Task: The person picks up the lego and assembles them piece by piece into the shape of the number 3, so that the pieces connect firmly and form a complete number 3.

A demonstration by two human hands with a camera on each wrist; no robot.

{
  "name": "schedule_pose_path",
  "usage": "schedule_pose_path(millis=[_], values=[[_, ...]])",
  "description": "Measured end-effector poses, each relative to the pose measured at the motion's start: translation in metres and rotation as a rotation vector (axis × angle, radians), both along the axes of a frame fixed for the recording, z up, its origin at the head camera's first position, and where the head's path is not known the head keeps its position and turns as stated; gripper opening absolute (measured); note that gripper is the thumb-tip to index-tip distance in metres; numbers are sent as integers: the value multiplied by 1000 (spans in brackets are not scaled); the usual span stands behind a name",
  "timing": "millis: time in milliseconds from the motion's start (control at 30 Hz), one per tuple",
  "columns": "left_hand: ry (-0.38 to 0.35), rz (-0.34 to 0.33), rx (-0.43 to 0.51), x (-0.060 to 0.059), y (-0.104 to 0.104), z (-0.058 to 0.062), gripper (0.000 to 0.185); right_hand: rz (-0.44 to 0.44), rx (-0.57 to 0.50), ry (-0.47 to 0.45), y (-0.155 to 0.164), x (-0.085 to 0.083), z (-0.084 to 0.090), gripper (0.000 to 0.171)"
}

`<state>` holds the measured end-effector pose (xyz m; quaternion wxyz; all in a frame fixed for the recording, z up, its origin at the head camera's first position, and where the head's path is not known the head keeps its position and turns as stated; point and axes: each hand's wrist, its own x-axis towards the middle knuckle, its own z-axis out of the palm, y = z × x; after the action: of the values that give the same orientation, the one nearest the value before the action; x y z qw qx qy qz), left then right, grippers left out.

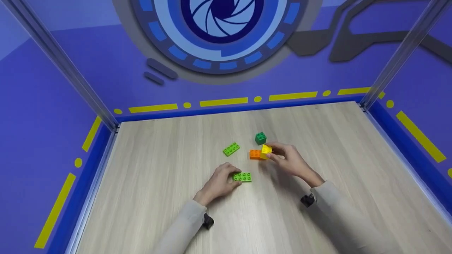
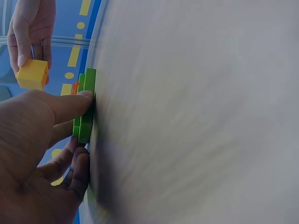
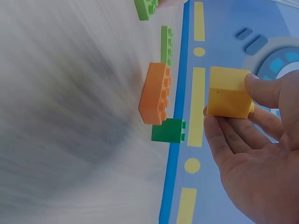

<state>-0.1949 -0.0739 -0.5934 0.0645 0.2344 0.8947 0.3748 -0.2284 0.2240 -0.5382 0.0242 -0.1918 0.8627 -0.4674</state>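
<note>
My right hand [image 1: 291, 160] pinches a yellow building block [image 3: 229, 92] between thumb and fingers, raised above the table. In the head view the yellow block overlaps the right end of an orange block [image 1: 255, 154], which lies on the table [image 3: 154, 93]. Low at the tabletop, my left hand [image 1: 219, 180] grips a flat light green block [image 1: 243, 177] by its left end, thumb on the near side and fingers on the far side. The left wrist view shows that green block [image 2: 86, 106] studs away from the table surface, with the yellow block [image 2: 32, 73] beyond it.
A second flat light green block [image 1: 231, 149] lies further back, left of the orange one. Behind the orange block stands a dark green block [image 1: 260, 138]. Blue printed walls [image 1: 219, 91] enclose the wooden table [image 1: 159, 158] at the back and sides.
</note>
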Motion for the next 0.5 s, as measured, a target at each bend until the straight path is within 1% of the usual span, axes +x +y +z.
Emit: schedule_pose_path(millis=[167,300,367,500], values=[[-10,5,3,-1,1,-1,33,6,-8,-18,-5,3,-1,42],[-36,15,15,-2,1,-1,33,22,-17,-39,-10,6,-2,44],[-48,21,21,-2,1,-2,33,36,-19,-39,-12,7,-3,44],[-53,32,14,-2,0,-2,34,69,-17,-10,-16,9,-2,42]])
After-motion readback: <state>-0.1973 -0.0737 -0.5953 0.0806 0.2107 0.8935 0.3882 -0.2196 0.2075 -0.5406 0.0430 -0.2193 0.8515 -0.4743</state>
